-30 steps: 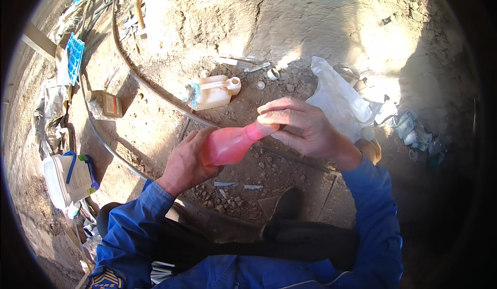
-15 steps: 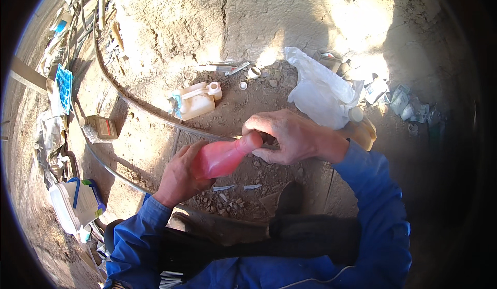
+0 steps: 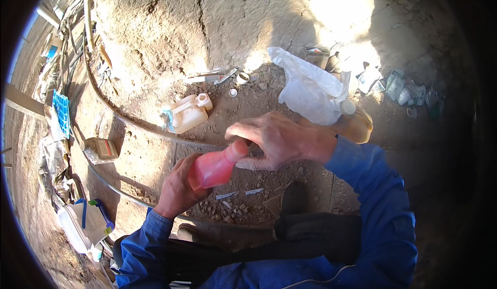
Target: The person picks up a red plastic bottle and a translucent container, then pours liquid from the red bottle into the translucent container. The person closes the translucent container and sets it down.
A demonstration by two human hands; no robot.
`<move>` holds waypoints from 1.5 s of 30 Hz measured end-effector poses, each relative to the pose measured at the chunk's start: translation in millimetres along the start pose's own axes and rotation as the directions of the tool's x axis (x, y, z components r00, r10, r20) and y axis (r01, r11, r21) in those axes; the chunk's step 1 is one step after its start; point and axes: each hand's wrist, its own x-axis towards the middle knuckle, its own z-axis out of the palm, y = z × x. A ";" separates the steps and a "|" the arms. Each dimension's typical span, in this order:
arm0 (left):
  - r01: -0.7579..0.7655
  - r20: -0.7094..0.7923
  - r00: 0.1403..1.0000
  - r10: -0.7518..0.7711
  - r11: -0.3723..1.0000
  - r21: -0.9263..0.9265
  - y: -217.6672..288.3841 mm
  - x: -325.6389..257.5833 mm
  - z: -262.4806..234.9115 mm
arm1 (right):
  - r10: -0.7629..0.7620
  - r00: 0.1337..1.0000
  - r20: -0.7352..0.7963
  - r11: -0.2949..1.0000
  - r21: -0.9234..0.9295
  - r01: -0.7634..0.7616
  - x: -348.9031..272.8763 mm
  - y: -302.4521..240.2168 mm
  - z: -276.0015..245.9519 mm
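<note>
My left hand (image 3: 181,191) is wrapped round the body of a pink plastic bottle (image 3: 211,170), which tilts up to the right. At its upper end sits a pink cap (image 3: 238,149). Around that end is my right hand (image 3: 274,139), with its index finger stretched above the cap and its thumb below. Those fingers are spread, and a gap shows between them and the cap. Beyond the hands, a whitish plastic jug (image 3: 189,114) lies on its side on the dirt. A crumpled white plastic bag (image 3: 308,89) rests behind my right hand.
A yellowish container (image 3: 357,126) stands beside my right wrist. A hose (image 3: 116,114) curves across the ground. To the left are a small brown container (image 3: 101,149), a white tub (image 3: 80,224) and a blue grid tray (image 3: 61,114). A cracked earthen wall (image 3: 233,25) rises ahead.
My right hand's fingers have spread from their curl by the cap, with the index finger now reaching past it. The bottle has shifted slightly left and down in the picture, still in my left hand.
</note>
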 end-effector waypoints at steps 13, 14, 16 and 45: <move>-0.025 0.004 1.000 0.025 1.000 0.001 -1.0 1.1 5.5 | -0.175 0.956 -0.236 0.982 0.031 0.188 -1.5 7.2 9.3; -0.044 -0.008 0.999 0.044 0.999 0.016 -0.6 0.1 4.7 | -0.120 0.977 -0.179 0.992 0.026 0.126 -2.6 7.2 8.9; -0.021 -0.003 1.000 0.021 1.000 -0.005 -0.6 0.0 4.4 | -0.128 0.960 -0.249 0.990 0.029 0.139 -0.8 11.2 13.2; -0.027 -0.133 0.991 0.035 0.998 0.059 -6.1 3.7 9.1 | -0.127 0.952 -0.278 0.965 0.186 0.183 21.2 -1.0 14.8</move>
